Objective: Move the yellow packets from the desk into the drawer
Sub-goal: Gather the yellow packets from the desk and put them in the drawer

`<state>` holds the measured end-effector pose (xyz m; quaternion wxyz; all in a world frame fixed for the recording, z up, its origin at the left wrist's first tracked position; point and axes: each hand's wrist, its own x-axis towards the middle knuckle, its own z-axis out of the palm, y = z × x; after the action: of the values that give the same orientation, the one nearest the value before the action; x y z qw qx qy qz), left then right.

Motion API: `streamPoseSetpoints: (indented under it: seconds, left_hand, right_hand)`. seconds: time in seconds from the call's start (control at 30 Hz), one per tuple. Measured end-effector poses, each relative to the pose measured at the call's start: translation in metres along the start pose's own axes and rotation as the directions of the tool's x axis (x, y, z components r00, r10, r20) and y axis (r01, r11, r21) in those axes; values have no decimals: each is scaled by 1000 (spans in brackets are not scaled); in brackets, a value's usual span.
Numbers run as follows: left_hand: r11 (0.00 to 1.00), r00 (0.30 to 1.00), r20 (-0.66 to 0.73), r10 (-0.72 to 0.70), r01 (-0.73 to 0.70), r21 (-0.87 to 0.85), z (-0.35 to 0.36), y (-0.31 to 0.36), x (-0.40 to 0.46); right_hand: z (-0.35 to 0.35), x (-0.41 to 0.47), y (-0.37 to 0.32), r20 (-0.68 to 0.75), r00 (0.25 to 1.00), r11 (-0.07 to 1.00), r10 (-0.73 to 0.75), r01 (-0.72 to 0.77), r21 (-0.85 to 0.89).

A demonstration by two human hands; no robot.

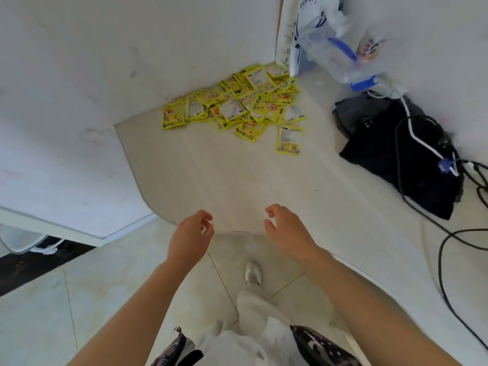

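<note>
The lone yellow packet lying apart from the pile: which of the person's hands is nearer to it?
Right. The right hand sits below the lone yellow packet, almost in line with it; the left hand is below and further left.

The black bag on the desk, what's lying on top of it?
Black and white cables trail over the black bag, with a blue connector at its right edge. Grey cloth sits behind it. What is under or inside the bag cannot be seen.
</note>
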<state>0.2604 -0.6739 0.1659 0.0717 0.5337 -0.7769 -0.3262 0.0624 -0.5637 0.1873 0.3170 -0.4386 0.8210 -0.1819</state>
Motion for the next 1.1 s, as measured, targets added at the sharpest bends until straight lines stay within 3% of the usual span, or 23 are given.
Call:
streamPoseSetpoints:
  seconds: [0.2, 0.6, 0.77, 0.93, 1.1]
  left_hand:
    - [997, 997, -20, -77, 76, -29, -4, 25, 66]
    - [971, 972, 5, -235, 234, -54, -22, 25, 191]
    - [941, 943, -28, -331, 328, -88, -46, 17, 259]
    - [918, 915, -82, -396, 396, -21, -75, 8, 325]
    - [910, 902, -139, -409, 414, 13, -88, 0, 373]
  right_hand:
    - [-46, 78, 2, 44, 999, 998, -24, 26, -55]
    - [-87, 197, 11, 76, 988, 990, 135, -131, -62]
    - [-97, 232, 15, 47, 979, 968, 200, -190, -164]
    - [-111, 269, 18, -25, 943, 930, 331, -331, -159]
    - [-113, 297, 25, -107, 851, 844, 513, -524, -115]
